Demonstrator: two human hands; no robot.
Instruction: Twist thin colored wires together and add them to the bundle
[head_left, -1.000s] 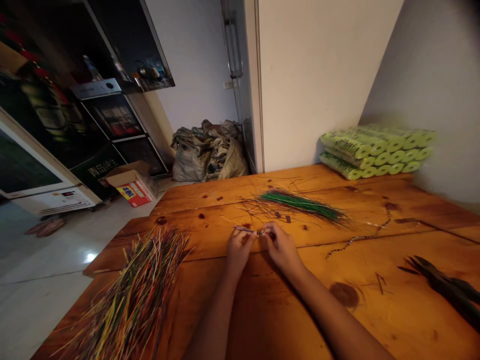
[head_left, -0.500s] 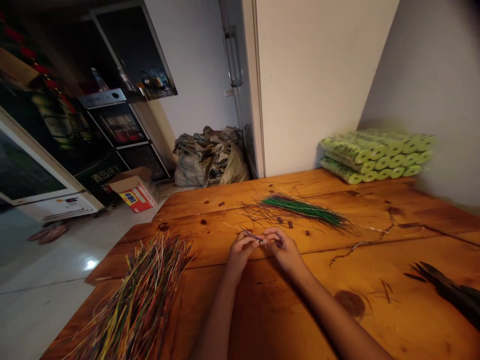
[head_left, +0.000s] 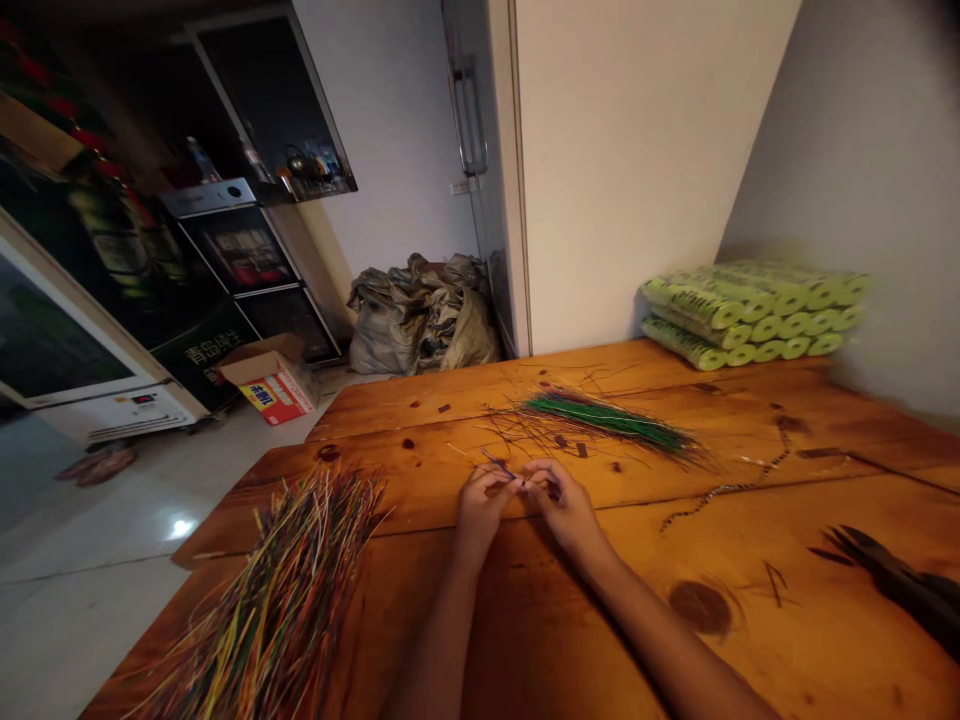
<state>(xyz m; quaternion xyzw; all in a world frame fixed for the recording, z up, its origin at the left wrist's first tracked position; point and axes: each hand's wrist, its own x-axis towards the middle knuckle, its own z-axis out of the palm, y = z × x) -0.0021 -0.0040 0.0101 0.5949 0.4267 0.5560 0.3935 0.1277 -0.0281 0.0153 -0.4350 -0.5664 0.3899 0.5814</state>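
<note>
Above the middle of the wooden table (head_left: 570,610), my left hand (head_left: 481,497) and my right hand (head_left: 559,500) meet at the fingertips. Both are closed in a pinch on thin blue wires (head_left: 496,462), whose ends stick out up and to the left. How the wires run between the fingers is hidden. Beyond my hands lies a bundle of green wires (head_left: 607,418), with dark loose strands around it. A large heap of multicoloured wires (head_left: 277,600) lies to the left of my left forearm.
Dark pliers (head_left: 892,575) lie at the right, near a thin beaded-looking strand (head_left: 720,490). Packs of yellow-green rolls (head_left: 750,310) are stacked at the back right. On the floor stand a cardboard box (head_left: 277,385) and stuffed sacks (head_left: 420,315).
My fingers have shifted slightly around the blue wires, and their ends look less spread. Both hands stay in nearly the same place.
</note>
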